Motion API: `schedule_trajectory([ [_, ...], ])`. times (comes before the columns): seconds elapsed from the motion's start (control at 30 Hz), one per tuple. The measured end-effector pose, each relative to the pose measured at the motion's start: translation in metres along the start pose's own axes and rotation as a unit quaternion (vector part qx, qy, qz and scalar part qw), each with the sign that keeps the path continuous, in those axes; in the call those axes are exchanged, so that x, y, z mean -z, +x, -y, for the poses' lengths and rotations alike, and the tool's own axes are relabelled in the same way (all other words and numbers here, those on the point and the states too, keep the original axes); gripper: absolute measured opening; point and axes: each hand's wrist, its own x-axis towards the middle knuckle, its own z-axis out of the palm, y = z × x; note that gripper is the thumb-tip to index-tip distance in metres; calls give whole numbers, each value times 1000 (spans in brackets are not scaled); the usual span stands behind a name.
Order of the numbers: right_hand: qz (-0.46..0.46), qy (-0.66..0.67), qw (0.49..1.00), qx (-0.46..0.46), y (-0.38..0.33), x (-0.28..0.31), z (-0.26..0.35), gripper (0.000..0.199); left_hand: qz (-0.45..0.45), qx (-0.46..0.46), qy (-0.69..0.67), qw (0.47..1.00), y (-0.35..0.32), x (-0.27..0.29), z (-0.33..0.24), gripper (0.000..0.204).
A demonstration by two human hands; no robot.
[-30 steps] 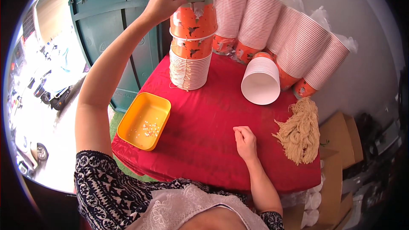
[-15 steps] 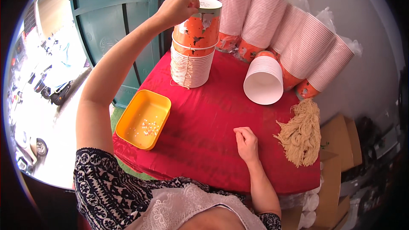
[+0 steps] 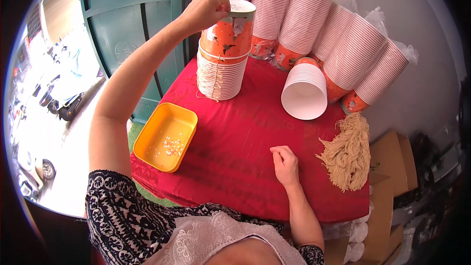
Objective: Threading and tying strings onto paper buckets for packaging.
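Head view: left hand [image 3: 206, 11] grips glossy paper cup [image 3: 228, 32].

Strong daylight floods in from beyond the left hand [image 3: 206, 10], where the street [image 3: 44, 103] is washed out to near white. The red desk [image 3: 235, 142] by the right hand [image 3: 285, 164] is evenly lit, with soft shadows and colours clear and sharp. Fisheye bending curves the door [image 3: 127, 34] edges, and a black rim rings the view. Right of the right hand the boxes [image 3: 392, 162] sink into dimness.
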Motion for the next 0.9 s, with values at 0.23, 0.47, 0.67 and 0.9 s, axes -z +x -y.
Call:
schedule_trajectory([
  [0.23,4,3,1000,-4,0,0,-1,13,21,5,0,1000,2,0,-2,9],
  [0.47,5,4,1000,-2,0,0,-2,13,23,12,-19,999,-3,-6,3,12],
  [0.67,-2,3,1000,14,-1,-2,-3,13,5,2,1,1000,-5,-10,1,6],
  [0.9,4,1,1000,7,0,-1,1,13,-38,-23,-9,999,-16,-18,3,5],
])
